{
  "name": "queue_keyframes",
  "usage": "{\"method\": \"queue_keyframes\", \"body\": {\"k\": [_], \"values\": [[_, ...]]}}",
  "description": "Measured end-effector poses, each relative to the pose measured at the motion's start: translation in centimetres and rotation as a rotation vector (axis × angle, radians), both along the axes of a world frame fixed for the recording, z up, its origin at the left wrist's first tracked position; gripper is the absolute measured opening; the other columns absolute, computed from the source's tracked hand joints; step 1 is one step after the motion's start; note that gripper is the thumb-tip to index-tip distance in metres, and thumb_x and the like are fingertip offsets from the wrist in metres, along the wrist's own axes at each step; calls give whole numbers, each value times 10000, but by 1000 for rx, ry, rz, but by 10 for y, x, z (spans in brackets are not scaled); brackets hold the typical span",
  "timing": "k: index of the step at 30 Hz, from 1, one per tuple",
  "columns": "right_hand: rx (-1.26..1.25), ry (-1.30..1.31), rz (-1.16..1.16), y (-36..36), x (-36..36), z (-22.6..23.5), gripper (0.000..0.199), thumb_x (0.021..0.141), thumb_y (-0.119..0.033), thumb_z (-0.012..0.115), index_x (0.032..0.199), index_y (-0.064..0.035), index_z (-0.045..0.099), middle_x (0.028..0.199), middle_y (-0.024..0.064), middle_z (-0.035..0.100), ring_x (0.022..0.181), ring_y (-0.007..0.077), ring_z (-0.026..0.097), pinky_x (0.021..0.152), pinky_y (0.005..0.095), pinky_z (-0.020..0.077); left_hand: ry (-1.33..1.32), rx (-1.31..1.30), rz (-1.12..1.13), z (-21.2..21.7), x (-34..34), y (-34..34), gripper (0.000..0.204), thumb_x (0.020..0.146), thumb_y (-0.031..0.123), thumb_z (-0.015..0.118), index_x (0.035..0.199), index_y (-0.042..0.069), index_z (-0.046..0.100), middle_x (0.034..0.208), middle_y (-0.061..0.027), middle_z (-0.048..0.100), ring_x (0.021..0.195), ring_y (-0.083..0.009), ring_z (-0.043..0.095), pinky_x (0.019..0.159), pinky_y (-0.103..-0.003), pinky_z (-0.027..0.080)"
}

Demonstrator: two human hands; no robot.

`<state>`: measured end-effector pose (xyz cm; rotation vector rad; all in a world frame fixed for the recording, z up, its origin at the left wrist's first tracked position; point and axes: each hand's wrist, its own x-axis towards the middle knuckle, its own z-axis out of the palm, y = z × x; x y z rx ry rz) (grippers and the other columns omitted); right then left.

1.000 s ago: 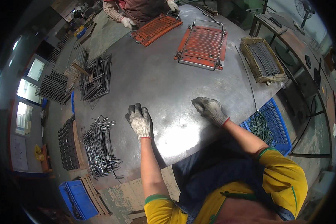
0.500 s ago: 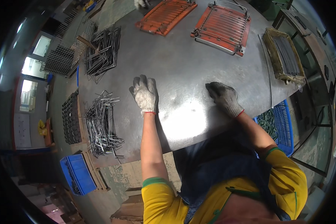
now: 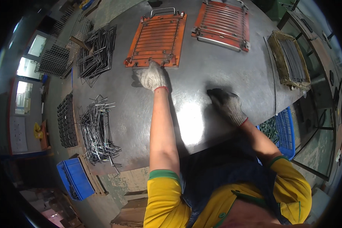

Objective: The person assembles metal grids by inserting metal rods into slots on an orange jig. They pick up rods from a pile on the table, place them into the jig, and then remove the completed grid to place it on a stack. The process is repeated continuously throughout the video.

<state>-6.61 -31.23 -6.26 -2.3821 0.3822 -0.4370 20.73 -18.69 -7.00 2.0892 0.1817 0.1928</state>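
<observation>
An orange rectangular jig plate (image 3: 179, 42) lies on the metal table, with thin wire rods across it and a bent handle at its far end. My left hand (image 3: 152, 77), in a whitish glove with dark fingertips, is closed on the near edge of this plate; some of its fingers are in shadow. To the right, my right hand (image 3: 227, 105), gloved alike, is low over the table with its fingers drawn together. Nothing shows in it. A second orange jig plate (image 3: 221, 26) with rods and a metal handle lies farther right.
Dark bent wire frames (image 3: 97, 53) and shinier bent wire pieces (image 3: 97, 131) are heaped along the table's left side. A worn box of rods (image 3: 288, 57) stands at the right edge. Below are a blue basket (image 3: 287, 131) and a blue bin (image 3: 76, 178).
The left orange plate has come nearer and turned straighter. My left hand has reached forward to its near edge. Another gloved hand at the far edge has gone from view. My right hand has barely moved.
</observation>
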Motion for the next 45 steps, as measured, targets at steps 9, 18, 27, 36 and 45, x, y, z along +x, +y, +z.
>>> {"method": "queue_keyframes", "body": {"k": [9, 18, 27, 36, 45], "values": [[691, -66, -163, -52, -39, 58, 452, 1003, -344, 602, 1377, -89, 605, 1261, 109, 677, 913, 170, 733, 785, 330, 599, -208, 940, -271, 14, -37, 71, 244, 965, 269, 567, 955, 88, 732, 959, -156, 733, 873, -293, 709, 698, -425, 553], [-329, 306, -691, -296, -122, 99, 456, 956, -413, 612, 1171, -21, 699, 1051, 225, 727, 924, 401, 716, 834, 464, 569, 102, -425, -274, 21, -156, 146, 480, 942, 103, 569, 1401, -29, 522, 1267, -182, 635, 1016, -277, 631, 913, -424, 497], [-608, 644, -559, -341, -72, 53, 260, 877, -160, 584, 1010, -29, 766, 1041, 209, 748, 949, 364, 744, 763, 498, 589, 167, -624, -487, -4, -184, 201, 751, 968, 0, 495, 1630, 53, 146, 1697, -56, 216, 1544, -234, 240, 1247, -417, 219], [-673, 621, -87, -425, -138, 58, 263, 816, -184, 611, 870, 51, 716, 756, 207, 699, 679, 276, 697, 615, 417, 544, 45, -243, -420, 2, -164, 176, 541, 1037, 212, 509, 1540, 53, 388, 1397, -167, 538, 1157, -276, 583, 949, -393, 500], [28, 179, -596, -360, -122, 90, 358, 855, -321, 626, 851, 25, 717, 732, 198, 692, 655, 282, 688, 647, 413, 538, 67, -163, -197, -5, -149, 185, 500, 1018, 371, 559, 1434, 96, 542, 1066, -74, 680, 766, -198, 622, 553, -349, 523]]}}
